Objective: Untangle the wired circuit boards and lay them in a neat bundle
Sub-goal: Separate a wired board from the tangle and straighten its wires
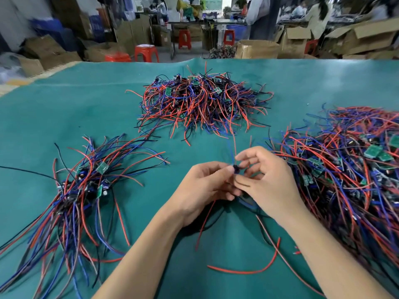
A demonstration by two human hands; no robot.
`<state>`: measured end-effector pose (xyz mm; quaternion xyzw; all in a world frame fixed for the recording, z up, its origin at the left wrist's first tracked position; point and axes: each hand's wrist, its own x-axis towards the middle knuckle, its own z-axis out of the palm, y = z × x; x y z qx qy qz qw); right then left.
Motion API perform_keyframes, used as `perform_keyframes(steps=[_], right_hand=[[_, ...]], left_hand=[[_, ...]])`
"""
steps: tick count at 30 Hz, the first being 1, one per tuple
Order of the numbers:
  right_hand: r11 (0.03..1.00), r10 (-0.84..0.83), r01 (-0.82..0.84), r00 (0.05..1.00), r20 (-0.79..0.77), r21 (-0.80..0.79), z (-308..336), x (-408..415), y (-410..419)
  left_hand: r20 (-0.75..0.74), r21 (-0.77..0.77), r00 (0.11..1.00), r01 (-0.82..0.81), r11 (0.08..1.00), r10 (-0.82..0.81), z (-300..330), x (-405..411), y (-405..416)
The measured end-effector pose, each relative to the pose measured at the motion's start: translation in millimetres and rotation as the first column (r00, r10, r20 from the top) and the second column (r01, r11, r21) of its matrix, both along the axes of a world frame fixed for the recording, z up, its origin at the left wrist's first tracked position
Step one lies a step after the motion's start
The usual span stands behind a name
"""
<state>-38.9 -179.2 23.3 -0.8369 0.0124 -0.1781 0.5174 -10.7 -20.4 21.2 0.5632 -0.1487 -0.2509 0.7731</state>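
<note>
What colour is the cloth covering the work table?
Teal green, the table cloth shows plainly in the head view.

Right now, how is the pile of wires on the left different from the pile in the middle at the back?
The left pile has wires lying mostly one way, like a bundle; the middle pile has wires sticking out in every direction. The left pile looks looser and thinner, the middle pile heaped and dense. The left pile lies nearer the hands, the middle pile farther back on the green mat. Both hold red, blue and black wires with small green boards.
</note>
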Motion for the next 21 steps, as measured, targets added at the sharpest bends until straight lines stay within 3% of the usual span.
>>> perform_keyframes(steps=[5,9,14,19,21], right_hand=[[0.997,0.023,-0.024,1.0,0.011,0.073,-1,1,0],[0.964,0.095,-0.086,0.995,-0.022,0.253,-2,3,-5],[0.937,0.019,-0.006,0.999,-0.036,0.349,-3,5,-5],[0.885,0.199,-0.119,0.971,-0.133,0.451,-3,3,-8],[0.861,0.195,-0.102,0.971,-0.138,0.499,-2,4,-10]], left_hand=[[0.018,0.003,0.999,0.029,1.0,-0.029,-3,1,2],[0.03,0.006,0.999,0.034,0.999,-0.034,-7,3,2],[0.099,0.049,0.995,0.018,0.999,-0.022,-8,1,1],[0.151,0.099,0.988,0.029,0.995,-0.043,-7,0,1],[0.12,0.088,0.992,0.014,0.996,-0.024,-7,0,0]])
